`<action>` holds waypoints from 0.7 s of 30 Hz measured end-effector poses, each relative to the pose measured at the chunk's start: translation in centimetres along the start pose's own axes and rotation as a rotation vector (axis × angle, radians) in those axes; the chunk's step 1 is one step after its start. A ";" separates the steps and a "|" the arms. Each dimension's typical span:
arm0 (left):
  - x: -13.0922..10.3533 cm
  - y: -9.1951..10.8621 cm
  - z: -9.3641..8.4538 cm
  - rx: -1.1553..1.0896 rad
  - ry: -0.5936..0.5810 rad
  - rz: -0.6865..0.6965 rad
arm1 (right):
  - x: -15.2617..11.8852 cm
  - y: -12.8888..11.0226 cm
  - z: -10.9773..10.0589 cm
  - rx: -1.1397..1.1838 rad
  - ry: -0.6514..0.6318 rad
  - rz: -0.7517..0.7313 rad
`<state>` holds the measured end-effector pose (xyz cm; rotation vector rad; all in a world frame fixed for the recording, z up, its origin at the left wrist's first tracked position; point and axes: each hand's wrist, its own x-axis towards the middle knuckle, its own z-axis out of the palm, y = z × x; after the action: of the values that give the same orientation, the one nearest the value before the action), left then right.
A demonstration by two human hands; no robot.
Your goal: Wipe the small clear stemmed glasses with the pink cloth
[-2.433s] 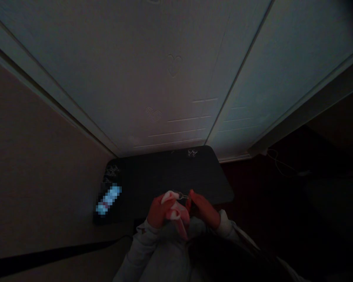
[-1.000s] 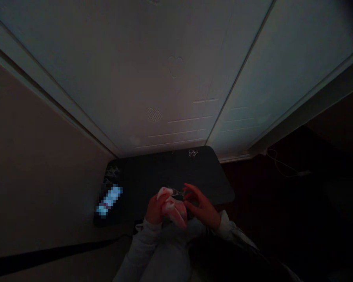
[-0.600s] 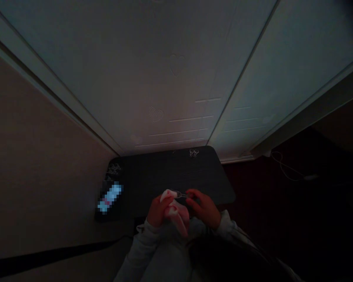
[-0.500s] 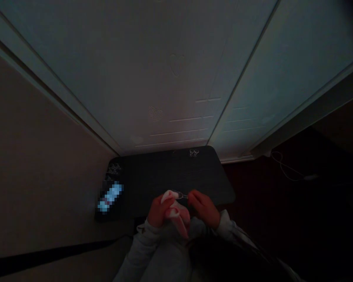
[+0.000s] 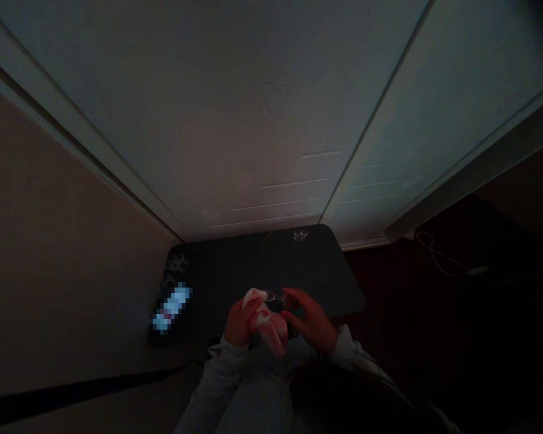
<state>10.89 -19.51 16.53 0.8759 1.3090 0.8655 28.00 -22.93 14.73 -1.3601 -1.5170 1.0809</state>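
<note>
My left hand point(image 5: 239, 322) is closed on a soft pink cloth point(image 5: 271, 331), bunched so that one end hangs down over my lap. From the top of the cloth a small shiny, looped piece point(image 5: 277, 297) sticks out to the right; its exact kind is too dark to make out. My right hand point(image 5: 312, 322) is beside it, thumb and forefinger apart, with the forefinger at or very near the piece's right end. Both hands are over the near edge of a dark table point(image 5: 235, 265).
A pair of small shiny rings point(image 5: 300, 235) lies at the table's back edge. Several similar pieces point(image 5: 177, 261) are at its back left corner, near a lit, blurred-out screen point(image 5: 172, 307). A pale panelled door point(image 5: 253, 132) stands behind. A white cable point(image 5: 443, 259) lies on the floor at right.
My right thumb and forefinger have parted from their pinch around the shiny piece's end. The cloth has shifted slightly up and left in my left hand.
</note>
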 end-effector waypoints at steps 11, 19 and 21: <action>0.2 -0.3 -1.7 0.006 -0.160 -0.045 | 0.6 -1.2 1.5 0.066 -0.035 0.183; 0.1 0.7 -0.8 0.028 -0.039 -0.027 | 0.6 -0.6 1.9 0.206 0.005 0.227; 0.1 1.0 -0.5 0.034 -0.002 0.012 | 0.3 -0.3 1.6 0.216 0.033 0.147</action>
<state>10.34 -18.99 17.39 0.9123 1.3210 0.8538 26.31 -22.76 14.57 -1.3466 -1.2522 1.2676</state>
